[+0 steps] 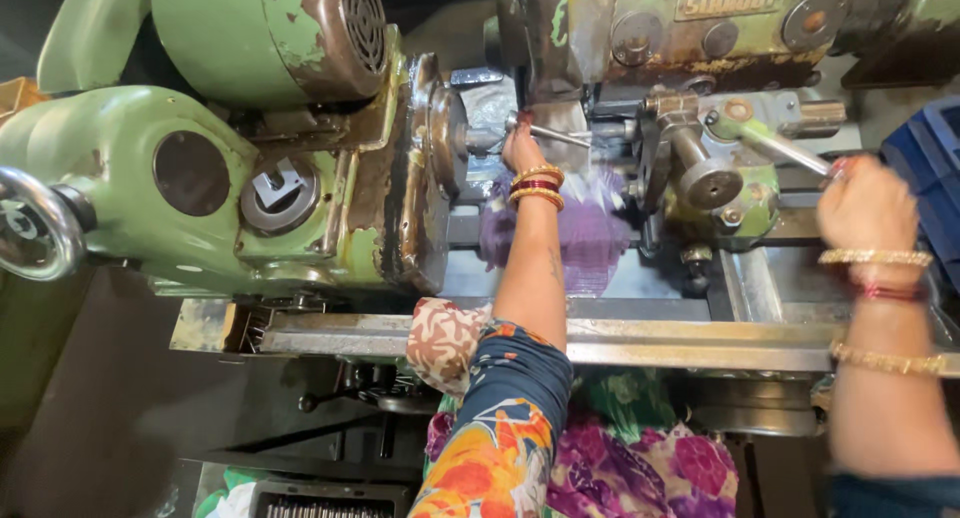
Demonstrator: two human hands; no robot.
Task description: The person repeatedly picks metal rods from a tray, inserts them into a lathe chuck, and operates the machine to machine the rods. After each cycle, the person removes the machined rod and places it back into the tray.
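Left hand (522, 146) reaches into the gap beside the lathe chuck (440, 128), fingers pinched round the near end of a thin steel rod (558, 133) that lies level between chuck and tool block. Right hand (865, 203) is closed in a fist round the red-tipped end of the long green lever (775, 146) on the carriage; motion blur softens the knuckles. Risk as judged: stacked gold and red bangles (537, 186) and the loose printed sleeve (500, 418) sit very close to the chuck face, and a spin-up could snag them; a pull on the lever could drive the carriage toward the pinching fingers. A purple cloth (590, 240) lies draped over the bed (640, 340) under the wrist, soft and also liable to catch. The lathe housing (110, 153) is cast, rounded, pale green paint chipped to rust; the bed rails are bare, flat, scuffed steel.
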